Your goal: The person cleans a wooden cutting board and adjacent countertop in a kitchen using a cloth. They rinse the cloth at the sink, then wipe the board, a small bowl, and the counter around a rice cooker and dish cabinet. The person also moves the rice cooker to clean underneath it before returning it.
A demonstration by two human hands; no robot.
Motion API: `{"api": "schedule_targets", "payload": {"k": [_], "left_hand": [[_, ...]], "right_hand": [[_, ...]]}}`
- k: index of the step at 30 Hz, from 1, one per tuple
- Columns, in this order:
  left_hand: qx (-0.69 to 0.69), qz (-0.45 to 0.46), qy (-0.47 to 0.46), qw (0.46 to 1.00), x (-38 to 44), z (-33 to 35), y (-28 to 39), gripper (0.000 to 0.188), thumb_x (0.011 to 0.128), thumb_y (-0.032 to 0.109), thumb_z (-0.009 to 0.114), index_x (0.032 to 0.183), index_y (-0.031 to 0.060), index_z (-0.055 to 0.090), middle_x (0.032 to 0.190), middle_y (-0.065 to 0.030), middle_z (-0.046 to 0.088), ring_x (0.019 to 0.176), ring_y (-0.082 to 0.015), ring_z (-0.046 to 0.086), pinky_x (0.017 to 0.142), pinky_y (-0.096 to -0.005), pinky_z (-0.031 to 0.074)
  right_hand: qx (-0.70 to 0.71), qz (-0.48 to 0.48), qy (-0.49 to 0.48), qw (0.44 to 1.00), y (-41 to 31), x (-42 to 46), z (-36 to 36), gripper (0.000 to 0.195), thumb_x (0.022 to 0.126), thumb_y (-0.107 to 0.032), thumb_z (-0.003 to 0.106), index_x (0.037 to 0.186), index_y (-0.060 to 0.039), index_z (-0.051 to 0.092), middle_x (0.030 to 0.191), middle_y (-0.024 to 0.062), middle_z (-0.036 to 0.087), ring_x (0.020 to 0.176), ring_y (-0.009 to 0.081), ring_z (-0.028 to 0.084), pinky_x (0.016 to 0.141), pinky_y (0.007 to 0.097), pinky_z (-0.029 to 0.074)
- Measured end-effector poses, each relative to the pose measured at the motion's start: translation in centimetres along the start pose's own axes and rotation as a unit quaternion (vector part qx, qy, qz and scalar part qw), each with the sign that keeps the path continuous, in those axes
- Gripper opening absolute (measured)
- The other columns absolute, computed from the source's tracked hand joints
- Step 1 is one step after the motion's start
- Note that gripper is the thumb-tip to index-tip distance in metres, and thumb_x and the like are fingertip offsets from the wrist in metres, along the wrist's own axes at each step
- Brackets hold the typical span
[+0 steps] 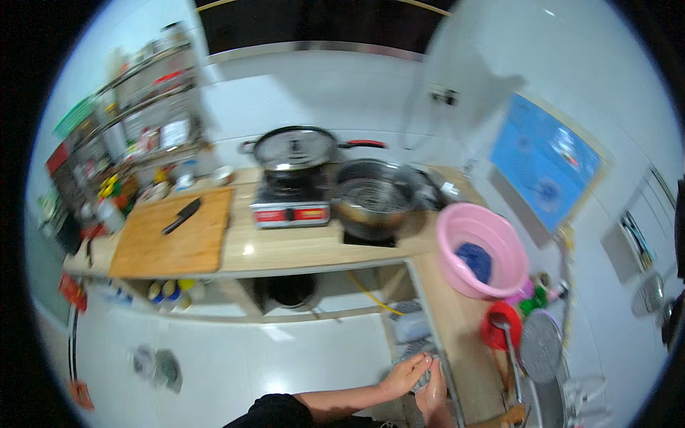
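Note:
Both my hands are pressed together at the front edge of the right-hand counter point(447, 315). My left hand point(405, 376) and my right hand point(432, 389) close around a greyish cloth point(421, 382), of which only a small part shows between the fingers. The skin of the hands looks wet. Below and behind them is the shelf under the counter, with a pale plastic container point(411, 326) on it. A black sleeve point(278, 411) covers my left upper arm.
A pink basin point(449, 267) with dark blue cloth stands on the corner. Beside the sink point(551, 398) are a red container point(495, 334) and a strainer point(541, 346). Further back stand a lidded pan point(295, 148) on a stove point(290, 213), a steel pot point(372, 214), and a knife point(183, 215) on a cutting board point(171, 251).

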State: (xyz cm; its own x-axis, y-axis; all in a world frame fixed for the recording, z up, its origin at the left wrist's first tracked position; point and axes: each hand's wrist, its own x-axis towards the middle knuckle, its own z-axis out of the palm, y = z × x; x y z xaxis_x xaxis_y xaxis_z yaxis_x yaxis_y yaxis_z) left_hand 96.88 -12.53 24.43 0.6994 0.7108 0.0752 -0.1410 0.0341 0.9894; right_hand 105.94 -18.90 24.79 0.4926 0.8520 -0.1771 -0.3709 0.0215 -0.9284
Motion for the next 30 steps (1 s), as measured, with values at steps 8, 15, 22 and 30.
{"api": "schedule_targets", "payload": {"k": [8,15,22,30], "left_hand": [[0.015,0.037,0.219,0.975,-8.1,-17.6,1.5,0.025,0.097,0.025,0.047,0.102,0.0020,0.054,0.086,-0.0008,0.054,0.082,-0.0082,0.047,0.073,-0.0248,0.043],[-0.133,-0.077,0.263,0.952,-16.4,-29.0,4.2,0.025,0.093,0.025,0.058,0.101,0.0018,0.059,0.090,0.0008,0.060,0.083,-0.0057,0.051,0.074,-0.0223,0.043],[-0.033,-0.082,0.417,0.904,-19.5,-41.1,5.7,0.027,0.085,0.027,0.069,0.095,0.0038,0.060,0.083,0.0024,0.059,0.077,-0.0054,0.050,0.068,-0.0213,0.042],[0.089,-0.080,0.607,0.786,-23.2,-50.6,5.9,0.026,0.079,0.015,0.071,0.098,0.0053,0.057,0.084,-0.0010,0.057,0.064,-0.0065,0.050,0.056,-0.0231,0.042]], "right_hand": [[-0.278,-0.056,-0.196,0.939,5.9,2.4,18.1,0.041,0.098,-0.036,0.040,0.088,0.0003,0.057,0.082,0.0074,0.059,0.077,0.0188,0.054,0.071,0.0332,0.042],[-0.351,0.026,-0.430,0.831,9.5,7.2,27.8,0.041,0.098,-0.037,0.040,0.083,-0.0039,0.059,0.064,0.0013,0.058,0.045,0.0074,0.049,0.039,0.0220,0.039],[-0.327,0.125,-0.537,0.767,14.2,10.9,41.1,0.033,0.096,-0.028,0.048,0.107,-0.0002,0.061,0.086,0.0042,0.063,0.070,0.0101,0.059,0.057,0.0245,0.051],[-0.363,0.016,-0.625,0.690,22.6,13.0,54.3,0.023,0.091,-0.018,0.057,0.097,0.0034,0.062,0.086,0.0030,0.061,0.076,0.0107,0.055,0.068,0.0237,0.043]]}}
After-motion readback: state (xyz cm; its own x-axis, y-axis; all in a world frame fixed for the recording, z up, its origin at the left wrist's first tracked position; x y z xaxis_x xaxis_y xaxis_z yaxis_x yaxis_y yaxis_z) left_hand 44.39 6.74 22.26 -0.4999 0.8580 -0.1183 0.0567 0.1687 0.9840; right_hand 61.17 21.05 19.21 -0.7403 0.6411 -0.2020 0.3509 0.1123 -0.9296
